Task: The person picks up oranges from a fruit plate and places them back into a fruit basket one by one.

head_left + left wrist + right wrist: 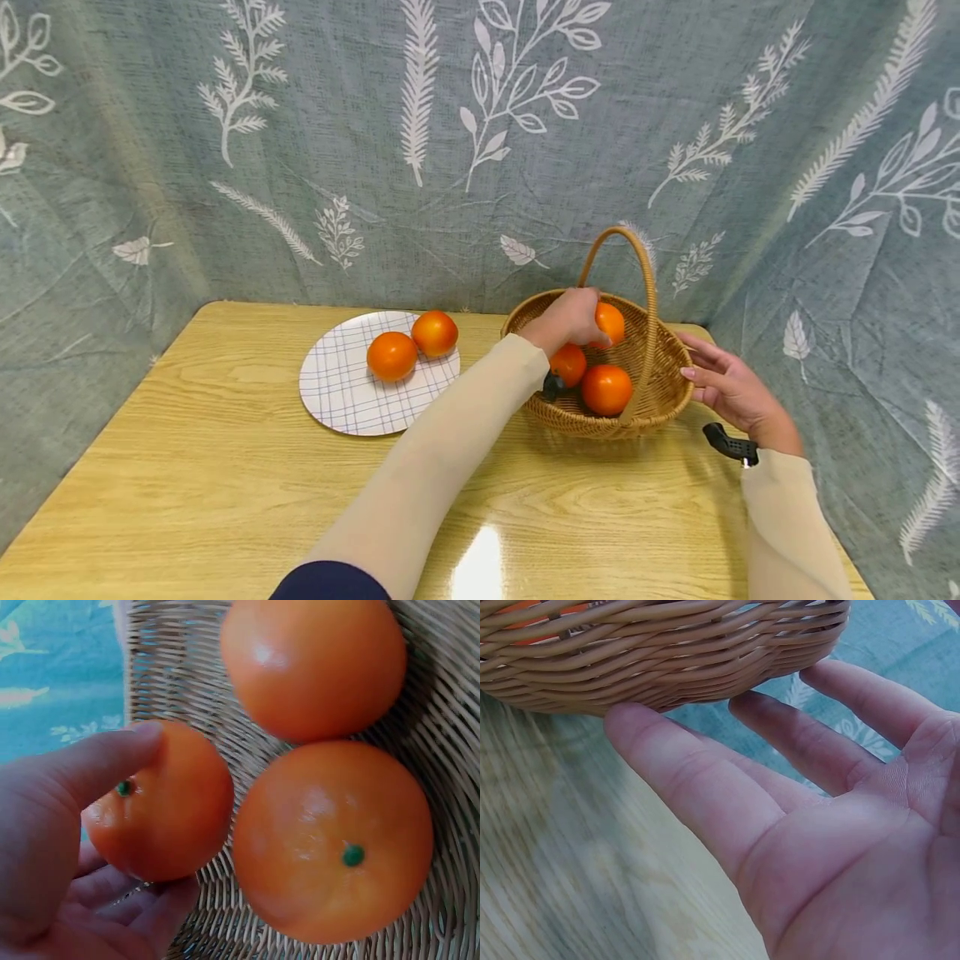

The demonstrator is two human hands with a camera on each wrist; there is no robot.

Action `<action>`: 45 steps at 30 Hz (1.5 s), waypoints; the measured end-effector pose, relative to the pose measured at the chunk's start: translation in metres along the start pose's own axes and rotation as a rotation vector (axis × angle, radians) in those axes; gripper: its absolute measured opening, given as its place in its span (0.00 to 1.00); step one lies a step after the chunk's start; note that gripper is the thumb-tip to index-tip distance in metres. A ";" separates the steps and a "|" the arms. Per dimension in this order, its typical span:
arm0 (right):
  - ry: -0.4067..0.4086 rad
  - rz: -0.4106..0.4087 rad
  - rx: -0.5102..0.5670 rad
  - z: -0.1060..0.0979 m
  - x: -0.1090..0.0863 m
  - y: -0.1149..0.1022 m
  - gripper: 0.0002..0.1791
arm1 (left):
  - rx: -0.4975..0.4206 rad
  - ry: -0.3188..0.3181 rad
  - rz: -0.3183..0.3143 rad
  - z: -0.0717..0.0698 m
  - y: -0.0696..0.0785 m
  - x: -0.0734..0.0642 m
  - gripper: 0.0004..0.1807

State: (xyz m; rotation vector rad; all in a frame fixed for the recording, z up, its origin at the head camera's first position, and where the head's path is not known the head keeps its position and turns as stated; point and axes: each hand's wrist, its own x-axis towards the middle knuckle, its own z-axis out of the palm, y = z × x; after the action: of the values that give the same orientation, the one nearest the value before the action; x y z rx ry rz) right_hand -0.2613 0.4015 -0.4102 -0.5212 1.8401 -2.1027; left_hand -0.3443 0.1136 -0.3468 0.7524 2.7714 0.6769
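Inside the wicker basket, my left hand holds an orange, its thumb over the top and its fingers curled beneath. Two more oranges, one nearer me and another partly behind my wrist, lie next to each other in the basket. My right hand touches the basket's right side with extended fingertips. In the right wrist view the palm faces up and holds nothing.
A round checked plate left of the basket carries two oranges. The basket's tall handle arches beside my left hand. A patterned curtain hangs behind the wooden table.
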 end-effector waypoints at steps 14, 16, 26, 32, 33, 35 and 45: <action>0.002 -0.009 0.014 -0.003 0.001 0.001 0.36 | 0.169 -0.086 -0.001 0.015 0.000 0.006 0.45; -0.001 -0.009 0.012 -0.002 0.002 0.002 0.36 | 0.187 -0.082 -0.001 0.018 -0.002 0.006 0.43; -0.009 -0.005 0.013 -0.002 0.003 0.002 0.35 | 0.215 -0.075 -0.012 0.017 -0.007 0.004 0.34; -0.014 -0.016 0.027 -0.002 0.002 0.003 0.35 | 0.168 -0.101 -0.008 0.010 -0.008 -0.002 0.21; -0.015 -0.017 0.028 -0.002 0.002 0.003 0.35 | 0.163 -0.103 -0.004 0.009 -0.008 -0.003 0.20; -0.017 -0.017 0.029 -0.002 0.002 0.004 0.35 | 0.151 -0.112 0.005 0.006 -0.009 -0.005 0.18; -0.004 -0.009 0.008 -0.001 0.001 0.003 0.34 | -0.039 -0.112 0.034 -0.015 -0.019 -0.021 0.33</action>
State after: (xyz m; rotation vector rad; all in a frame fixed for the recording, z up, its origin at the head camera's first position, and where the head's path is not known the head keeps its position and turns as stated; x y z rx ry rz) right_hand -0.2625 0.4013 -0.4132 -0.5320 1.8296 -2.1124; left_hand -0.3395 0.0824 -0.3417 0.8061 2.6424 0.6721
